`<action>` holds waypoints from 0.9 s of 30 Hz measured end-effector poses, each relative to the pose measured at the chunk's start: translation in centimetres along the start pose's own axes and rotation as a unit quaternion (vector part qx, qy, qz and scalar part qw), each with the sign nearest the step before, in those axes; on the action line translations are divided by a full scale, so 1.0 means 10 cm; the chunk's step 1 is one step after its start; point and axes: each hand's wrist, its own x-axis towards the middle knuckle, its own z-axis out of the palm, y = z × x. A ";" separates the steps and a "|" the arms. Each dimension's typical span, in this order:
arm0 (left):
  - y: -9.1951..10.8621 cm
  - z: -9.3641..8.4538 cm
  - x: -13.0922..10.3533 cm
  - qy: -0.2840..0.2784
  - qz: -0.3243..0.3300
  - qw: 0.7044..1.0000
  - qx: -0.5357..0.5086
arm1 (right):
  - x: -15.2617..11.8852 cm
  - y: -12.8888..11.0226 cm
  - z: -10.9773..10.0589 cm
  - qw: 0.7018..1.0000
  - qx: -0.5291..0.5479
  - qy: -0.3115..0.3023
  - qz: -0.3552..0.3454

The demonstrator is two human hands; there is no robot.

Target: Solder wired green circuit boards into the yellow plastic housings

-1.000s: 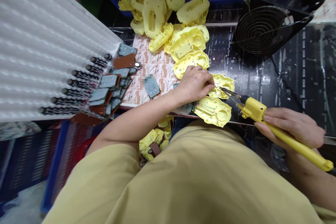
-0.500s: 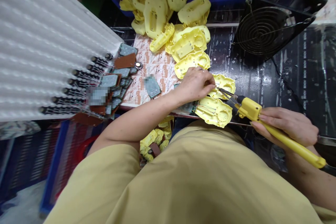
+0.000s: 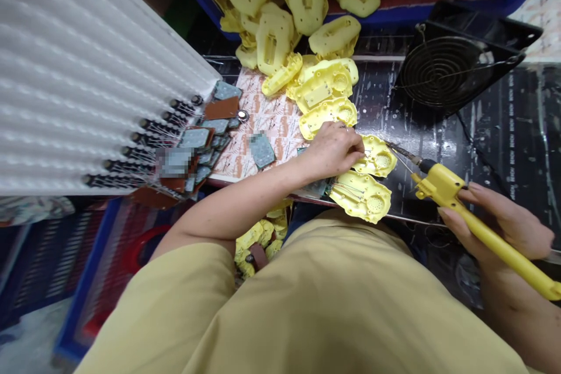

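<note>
My left hand (image 3: pixel 335 151) rests over a yellow plastic shell (image 3: pixel 380 156), its thumb and fingers pinched together at the shell's near end; whatever sits between the fingertips is too small to make out. In my right hand (image 3: pixel 511 222) is a yellow soldering iron (image 3: pixel 447 187) with a thin solder-feed tube beside its tip. That tip points left, close to the shell's right edge. Closer to my body lies a second yellow shell (image 3: pixel 363 196) with thin wires across it, joined to a green circuit board partly under my left forearm.
A loose circuit board (image 3: pixel 262 151) lies on the patterned sheet. Stacked boards with wired black parts (image 3: pixel 193 146) stand left by a white corrugated panel (image 3: pixel 87 70). More yellow shells (image 3: pixel 276 35) fill the back beside a blue-rimmed bin. A black fan (image 3: pixel 442 70) stands at back right.
My right hand has drawn the soldering iron back to the right, away from the spot by my left fingertips. My left hand stays at the same shell. The whole view has shifted slightly.
</note>
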 end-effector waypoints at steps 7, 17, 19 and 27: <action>0.02 -0.01 0.00 -0.016 0.014 1.000 0.021 | 0.04 0.04 0.13 0.997 0.019 0.032 -0.061; -0.24 -0.14 -0.17 0.106 0.035 0.993 0.038 | 0.36 -0.02 0.61 0.996 -0.012 -0.033 -0.081; -0.37 -0.24 -0.19 0.115 -0.008 0.991 0.067 | 0.36 -0.01 0.66 0.996 -0.038 -0.028 -0.072; -0.41 -0.13 -0.17 -0.001 0.016 0.996 0.090 | 0.51 0.07 0.79 0.986 0.009 -0.123 -0.111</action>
